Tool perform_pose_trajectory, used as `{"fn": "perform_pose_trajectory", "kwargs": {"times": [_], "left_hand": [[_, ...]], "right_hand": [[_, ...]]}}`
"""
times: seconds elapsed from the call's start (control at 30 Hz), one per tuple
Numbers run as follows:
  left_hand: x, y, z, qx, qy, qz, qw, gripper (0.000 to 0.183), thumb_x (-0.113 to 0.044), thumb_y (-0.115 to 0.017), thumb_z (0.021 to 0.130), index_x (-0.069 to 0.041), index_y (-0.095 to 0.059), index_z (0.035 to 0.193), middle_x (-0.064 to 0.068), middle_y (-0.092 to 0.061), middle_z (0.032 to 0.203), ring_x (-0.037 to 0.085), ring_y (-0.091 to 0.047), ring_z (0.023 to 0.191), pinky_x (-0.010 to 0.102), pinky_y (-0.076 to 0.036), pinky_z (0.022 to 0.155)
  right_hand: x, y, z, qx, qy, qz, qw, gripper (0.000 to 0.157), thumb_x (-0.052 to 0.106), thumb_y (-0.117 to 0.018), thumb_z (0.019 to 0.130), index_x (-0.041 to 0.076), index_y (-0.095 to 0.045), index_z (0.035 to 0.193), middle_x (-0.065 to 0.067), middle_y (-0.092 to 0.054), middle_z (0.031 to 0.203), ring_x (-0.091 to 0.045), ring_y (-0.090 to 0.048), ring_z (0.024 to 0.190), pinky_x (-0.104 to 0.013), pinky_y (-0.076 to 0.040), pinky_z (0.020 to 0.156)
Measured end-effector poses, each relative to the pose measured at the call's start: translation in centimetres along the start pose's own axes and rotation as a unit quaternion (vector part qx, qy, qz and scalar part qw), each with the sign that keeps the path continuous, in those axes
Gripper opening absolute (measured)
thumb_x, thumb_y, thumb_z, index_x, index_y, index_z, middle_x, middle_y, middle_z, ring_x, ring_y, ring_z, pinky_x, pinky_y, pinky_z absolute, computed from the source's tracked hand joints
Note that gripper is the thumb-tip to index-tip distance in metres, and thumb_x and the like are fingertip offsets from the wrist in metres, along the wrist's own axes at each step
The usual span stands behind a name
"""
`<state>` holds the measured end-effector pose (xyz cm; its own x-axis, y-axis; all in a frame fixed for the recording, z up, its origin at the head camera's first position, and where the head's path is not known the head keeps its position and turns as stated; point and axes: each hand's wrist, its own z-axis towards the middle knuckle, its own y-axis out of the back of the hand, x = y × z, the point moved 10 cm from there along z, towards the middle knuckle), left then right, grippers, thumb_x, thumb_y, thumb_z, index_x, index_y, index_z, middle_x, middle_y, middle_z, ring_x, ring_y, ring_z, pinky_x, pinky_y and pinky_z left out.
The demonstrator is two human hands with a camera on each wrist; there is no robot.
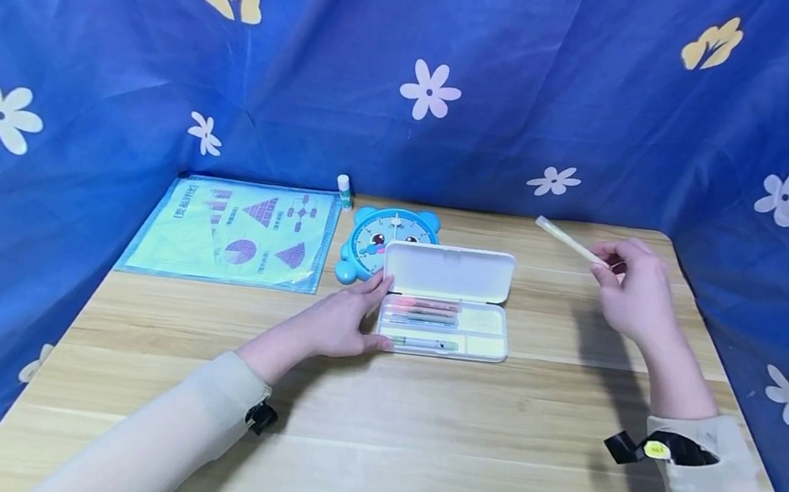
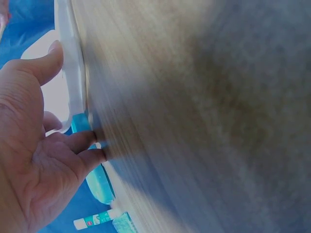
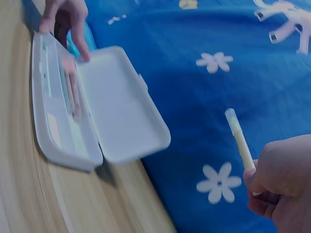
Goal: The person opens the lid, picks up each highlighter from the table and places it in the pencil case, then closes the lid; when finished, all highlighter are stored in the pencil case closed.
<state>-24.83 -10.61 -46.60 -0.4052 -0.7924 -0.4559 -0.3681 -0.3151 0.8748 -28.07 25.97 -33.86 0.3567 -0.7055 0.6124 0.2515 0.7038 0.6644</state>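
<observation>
A white pencil case (image 1: 491,322) lies on the table with its lid raised. Several pens (image 1: 423,315) rest in its upper compartment, and a pale green pen (image 1: 424,343) lies in the lower one. My left hand (image 1: 336,324) grips the case's left end, thumb at the front corner and forefinger by the lid; in the left wrist view the thumb (image 2: 48,65) presses the white side. Up in the air on the right, my right hand (image 1: 634,290) pinches a pale yellow pen (image 1: 568,241) by one end. Its clear cap (image 3: 231,118) points away from the fingers.
Behind the case stands a blue animal-shaped clock (image 1: 369,234), partly hidden by the lid. A glue stick (image 1: 345,191) is upright near the back edge. To the left lies a mesh-edged folder (image 1: 252,236) with printed charts. Blue flowered cloth (image 1: 325,93) surrounds the table.
</observation>
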Motion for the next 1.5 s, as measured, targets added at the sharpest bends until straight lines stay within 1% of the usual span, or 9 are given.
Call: {"fn": "perform_pose_trajectory", "kwargs": {"times": [0.1,0.23,0.5,0.83,1.0,1.13,1.23,1.37,1.5], "left_hand": [[0.0,0.1,0.0,-0.001,0.0,0.0,1.0,0.114,-0.057,-0.081,0.09,-0.006,-0.016,0.169,0.018,-0.009,0.174,0.042,-0.025,0.155,0.05,-0.027,0.124],[0.0,0.1,0.0,0.0,0.002,0.0,1.0,0.114,-0.057,-0.081,0.09,-0.007,-0.016,0.169,0.017,-0.008,0.174,0.042,-0.026,0.155,0.05,-0.027,0.124],[-0.3,0.2,-0.1,-0.003,0.001,-0.002,1.0,0.114,-0.057,-0.081,0.09,-0.004,-0.017,0.168,0.018,-0.009,0.174,0.041,-0.026,0.155,0.049,-0.028,0.124],[-0.2,0.1,0.0,-0.002,0.003,-0.005,1.0,0.114,-0.057,-0.081,0.09,-0.006,-0.017,0.169,0.017,-0.009,0.174,0.042,-0.026,0.155,0.05,-0.028,0.124],[-0.1,0.1,0.0,-0.003,0.003,-0.002,1.0,0.114,-0.057,-0.081,0.09,-0.006,-0.017,0.169,0.017,-0.009,0.174,0.041,-0.026,0.155,0.05,-0.028,0.124],[-0.1,0.1,-0.1,-0.003,0.002,-0.003,1.0,0.114,-0.057,-0.081,0.089,-0.006,-0.017,0.169,0.017,-0.008,0.174,0.042,-0.026,0.155,0.05,-0.028,0.124],[0.0,0.1,-0.1,-0.002,0.002,-0.004,1.0,0.115,-0.058,-0.081,0.089,-0.006,-0.016,0.169,0.017,-0.008,0.174,0.042,-0.026,0.154,0.05,-0.028,0.124],[0.0,0.0,-0.1,-0.001,0.004,-0.004,1.0,0.114,-0.057,-0.081,0.09,-0.007,-0.017,0.169,0.017,-0.008,0.174,0.042,-0.026,0.155,0.05,-0.028,0.124],[0.0,0.0,-0.1,-0.002,0.004,-0.005,1.0,0.113,-0.056,-0.081,0.09,-0.006,-0.017,0.169,0.017,-0.008,0.174,0.041,-0.026,0.155,0.05,-0.027,0.124]], "right_hand": [[1.6,-0.6,0.0,0.009,0.022,0.005,1.0,0.017,-0.014,-0.067,0.094,-0.01,-0.073,0.109,-0.021,-0.067,0.095,-0.025,-0.059,0.085,-0.025,-0.043,0.076],[3.2,-1.8,-0.2,0.035,0.032,0.006,0.999,0.018,-0.012,-0.067,0.095,-0.006,-0.074,0.11,-0.016,-0.066,0.095,-0.026,-0.06,0.087,-0.028,-0.045,0.074],[5.6,-5.6,-0.9,0.087,0.074,0.024,0.993,0.023,-0.016,-0.068,0.092,-0.003,-0.075,0.11,-0.012,-0.068,0.097,-0.026,-0.064,0.088,-0.042,-0.051,0.078],[8.0,-10.9,-3.1,0.157,0.117,0.042,0.98,0.02,-0.014,-0.069,0.092,0.0,-0.075,0.105,-0.008,-0.068,0.101,-0.024,-0.065,0.089,-0.042,-0.055,0.079],[8.8,-13.2,-4.3,0.193,0.139,0.041,0.971,0.018,-0.012,-0.07,0.094,0.001,-0.075,0.107,-0.006,-0.067,0.102,-0.021,-0.065,0.092,-0.041,-0.056,0.081],[9.1,-15.1,-5.3,0.223,0.142,0.042,0.964,0.019,-0.01,-0.069,0.095,0.0,-0.075,0.11,-0.004,-0.066,0.103,-0.02,-0.065,0.097,-0.042,-0.056,0.088],[9.1,-16.5,-6.1,0.247,0.143,0.037,0.958,0.018,-0.007,-0.069,0.097,0.002,-0.075,0.112,-0.002,-0.065,0.103,-0.018,-0.062,0.097,-0.04,-0.056,0.088],[9.4,-17.9,-6.9,0.27,0.15,0.028,0.951,0.015,-0.003,-0.07,0.099,0.004,-0.075,0.111,0.0,-0.064,0.102,-0.016,-0.061,0.095,-0.038,-0.056,0.086],[9.6,-18.8,-7.4,0.281,0.157,0.019,0.946,0.015,-0.003,-0.07,0.099,0.004,-0.074,0.111,-0.001,-0.065,0.104,-0.017,-0.063,0.1,-0.04,-0.056,0.09]]}}
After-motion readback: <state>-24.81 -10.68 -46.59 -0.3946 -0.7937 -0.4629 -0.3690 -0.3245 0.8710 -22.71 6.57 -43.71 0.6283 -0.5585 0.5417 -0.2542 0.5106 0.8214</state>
